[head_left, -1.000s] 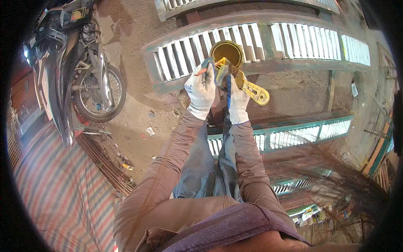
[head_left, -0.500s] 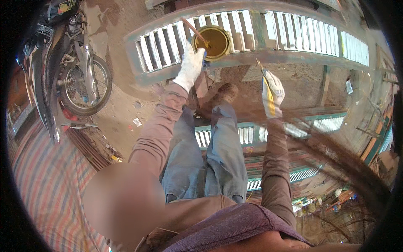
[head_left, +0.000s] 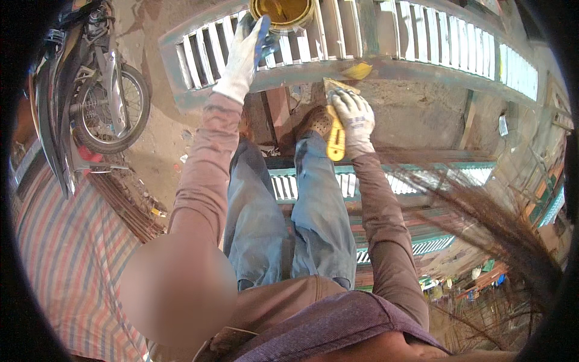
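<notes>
My left hand (head_left: 242, 53), in a white glove, reaches to the rim of a round can (head_left: 283, 11) of yellow-brown paste and grips a blue-handled tool (head_left: 263, 33); the tool's tip is hidden. The can stands on a grey-green louvred shutter (head_left: 422, 42) lying flat in front of me. My right hand (head_left: 354, 117), also gloved, holds a yellow-handled scraper (head_left: 335, 140) with its blade against the shutter's lower rail (head_left: 301, 75). A dab of yellow paste (head_left: 357, 71) sits on the rail just beyond the blade. My legs in blue jeans (head_left: 289, 211) run between both arms.
A parked motorbike (head_left: 102, 90) stands on the dirt floor at the left. A striped tarp (head_left: 60, 253) covers the lower left. More louvred panels (head_left: 422, 181) lie under and right of my legs. Dry broom-like bristles (head_left: 512, 241) fan across the right.
My left hand has stayed at the can with its tool. My right hand has swung the scraper in from the right and set it on the shutter's rail. The view has tipped closer.
</notes>
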`<state>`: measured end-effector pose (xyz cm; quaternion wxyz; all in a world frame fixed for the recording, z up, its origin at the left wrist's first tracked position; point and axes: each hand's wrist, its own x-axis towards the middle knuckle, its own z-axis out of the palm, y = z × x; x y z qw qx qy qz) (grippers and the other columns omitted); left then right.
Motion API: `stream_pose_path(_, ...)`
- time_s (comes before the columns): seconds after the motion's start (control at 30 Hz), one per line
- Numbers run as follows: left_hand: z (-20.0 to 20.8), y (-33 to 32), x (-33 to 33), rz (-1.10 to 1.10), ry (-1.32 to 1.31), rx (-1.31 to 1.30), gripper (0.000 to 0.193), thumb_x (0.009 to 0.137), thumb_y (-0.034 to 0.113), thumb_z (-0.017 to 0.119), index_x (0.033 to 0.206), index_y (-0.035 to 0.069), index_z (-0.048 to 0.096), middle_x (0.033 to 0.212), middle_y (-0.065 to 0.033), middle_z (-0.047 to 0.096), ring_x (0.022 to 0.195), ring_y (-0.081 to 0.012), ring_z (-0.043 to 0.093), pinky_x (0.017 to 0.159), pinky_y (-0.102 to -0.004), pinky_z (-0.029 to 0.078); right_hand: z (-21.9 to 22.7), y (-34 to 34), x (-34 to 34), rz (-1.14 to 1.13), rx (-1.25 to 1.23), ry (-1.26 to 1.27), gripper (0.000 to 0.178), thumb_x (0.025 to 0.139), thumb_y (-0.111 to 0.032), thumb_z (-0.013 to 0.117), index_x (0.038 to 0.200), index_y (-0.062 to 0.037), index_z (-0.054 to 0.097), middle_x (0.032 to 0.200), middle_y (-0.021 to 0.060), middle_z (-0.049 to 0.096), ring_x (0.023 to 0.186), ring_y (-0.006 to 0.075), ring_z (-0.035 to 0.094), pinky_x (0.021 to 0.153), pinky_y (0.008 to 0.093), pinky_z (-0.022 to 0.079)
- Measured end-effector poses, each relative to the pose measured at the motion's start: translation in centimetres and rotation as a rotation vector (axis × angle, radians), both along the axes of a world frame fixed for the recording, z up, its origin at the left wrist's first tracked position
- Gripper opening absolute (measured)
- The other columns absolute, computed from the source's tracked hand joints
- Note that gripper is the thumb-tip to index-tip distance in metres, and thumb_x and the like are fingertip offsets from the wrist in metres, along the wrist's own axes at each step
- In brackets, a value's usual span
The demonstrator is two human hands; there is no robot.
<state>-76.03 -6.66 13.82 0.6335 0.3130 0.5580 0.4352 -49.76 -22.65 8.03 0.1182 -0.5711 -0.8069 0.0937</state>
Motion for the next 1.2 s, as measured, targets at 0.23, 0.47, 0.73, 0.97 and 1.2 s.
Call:
stream_pose_path(0.23,-6.2,-6.6,-12.3,0.314,1.066,-0.091,0.063,0.087,0.047,0.063,0.129,0.002,0.049,0.117,-0.022,0.056,0.107,-0.0329,0.057,0.09,-0.0438,0.048,0.6,4.6,7.5,-0.219,0.17,0.073,0.039,0.076,-0.012,0.065,0.113,-0.0219,0.065,0.109,0.0007,0.067,0.095,0.0208,0.066,0.081,0.0316,0.053)
stream_pose_path(0.47,-8.6,-12.4,-23.9,0.503,1.484,-0.727,0.085,0.082,0.066,0.055,0.125,-0.006,0.046,0.124,-0.0317,0.05,0.115,-0.0424,0.052,0.095,-0.0515,0.043,2.4,2.6,0.3,0.052,-0.016,-0.091,0.034,0.077,-0.02,0.063,0.111,-0.0239,0.064,0.104,-0.0002,0.067,0.09,0.0189,0.066,0.079,0.0316,0.053)
stream_pose_path(0.73,-12.8,-13.6,-31.0,0.062,0.647,-0.641,0.084,0.09,0.072,0.029,0.147,0.01,0.03,0.147,-0.0079,0.037,0.132,-0.0286,0.035,0.107,-0.0439,0.029,3.4,6.7,4.1,0.202,0.049,-0.043,0.03,0.076,-0.022,0.066,0.106,-0.0255,0.066,0.111,-0.0027,0.065,0.103,0.0183,0.063,0.088,0.0333,0.051)
stream_pose_path(0.97,-12.0,-14.5,-31.4,0.079,0.555,-0.722,0.082,0.09,0.073,0.027,0.149,0.015,0.027,0.149,-0.0085,0.034,0.133,-0.0293,0.033,0.103,-0.0519,0.031,0.3,5.9,3.7,0.32,-0.076,-0.11,0.034,0.078,-0.02,0.063,0.111,-0.0245,0.063,0.116,-0.0033,0.063,0.108,0.0201,0.06,0.091,0.036,0.049)
stream_pose_path(1.2,-10.4,-12.9,-29.6,0.091,0.587,-0.787,0.1,0.08,0.082,0.036,0.151,0.015,0.017,0.151,-0.0114,0.029,0.134,-0.0318,0.032,0.1,-0.0583,0.032,2.8,0.8,4.6,0.025,-0.247,-0.018,0.037,0.08,-0.01,0.062,0.117,-0.0166,0.063,0.118,0.0051,0.064,0.109,0.0253,0.061,0.095,0.0343,0.048)
